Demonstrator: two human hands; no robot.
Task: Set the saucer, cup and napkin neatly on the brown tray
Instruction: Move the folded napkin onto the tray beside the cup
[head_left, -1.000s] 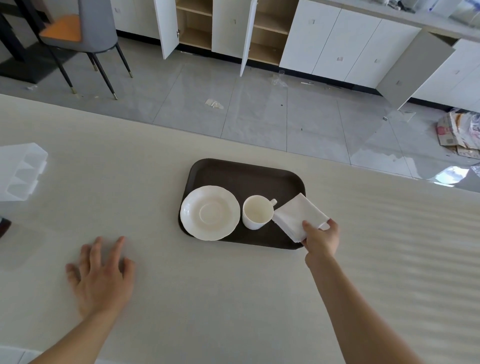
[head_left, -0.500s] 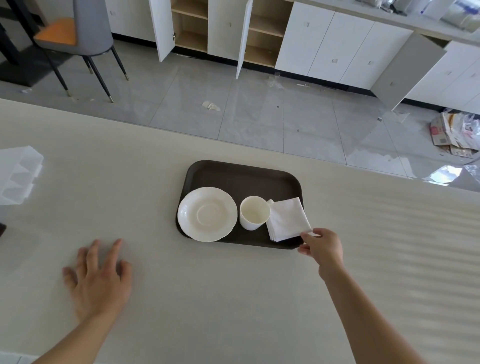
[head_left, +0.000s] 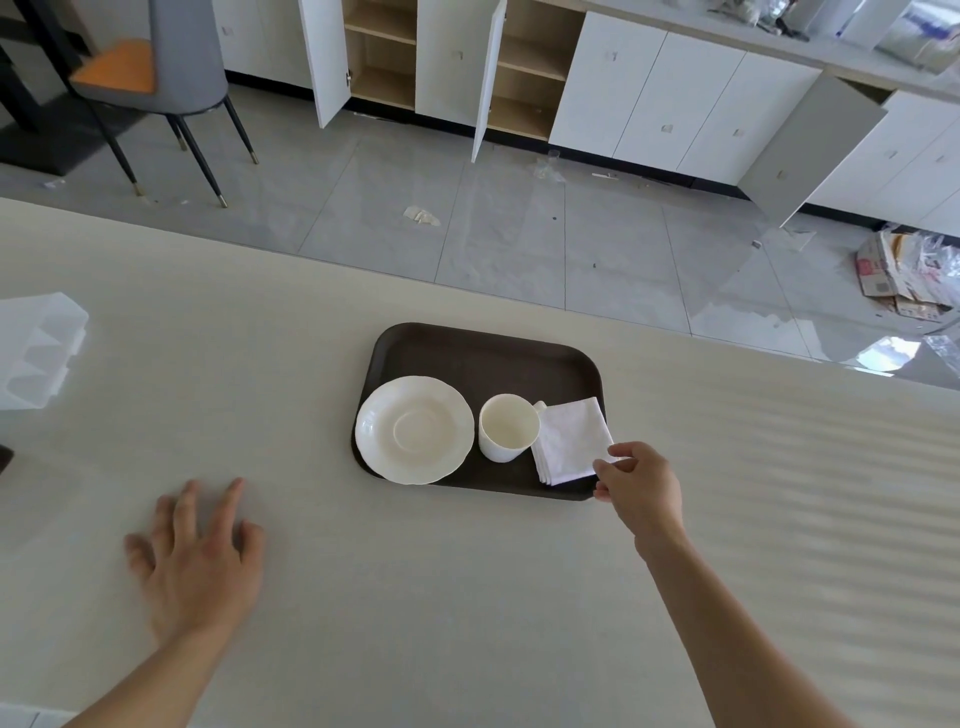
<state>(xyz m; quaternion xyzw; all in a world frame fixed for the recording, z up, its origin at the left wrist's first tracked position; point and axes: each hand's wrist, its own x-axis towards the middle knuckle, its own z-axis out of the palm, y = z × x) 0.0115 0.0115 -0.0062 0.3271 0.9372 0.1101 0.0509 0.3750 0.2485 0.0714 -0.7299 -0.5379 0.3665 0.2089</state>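
A dark brown tray (head_left: 483, 358) lies on the pale table. On its left part sits a white scalloped saucer (head_left: 414, 430). To the right of the saucer stands an empty white cup (head_left: 507, 427), upright, its handle hidden under the napkin's edge. A folded white napkin (head_left: 570, 439) lies flat on the tray's right part, touching the cup. My right hand (head_left: 640, 487) pinches the napkin's near right corner at the tray's front right corner. My left hand (head_left: 200, 558) rests flat on the table, fingers spread, well left of the tray.
A clear plastic organiser (head_left: 36, 349) stands at the table's left edge. Beyond the table's far edge is grey tiled floor with a chair (head_left: 156, 83), white cabinets (head_left: 649, 98) with open doors, and crushed cardboard boxes (head_left: 904, 273) at the right.
My right hand has swung the napkin from a skewed position overhanging the tray's right edge to lie square on the tray beside the cup. My left hand has hardly moved.
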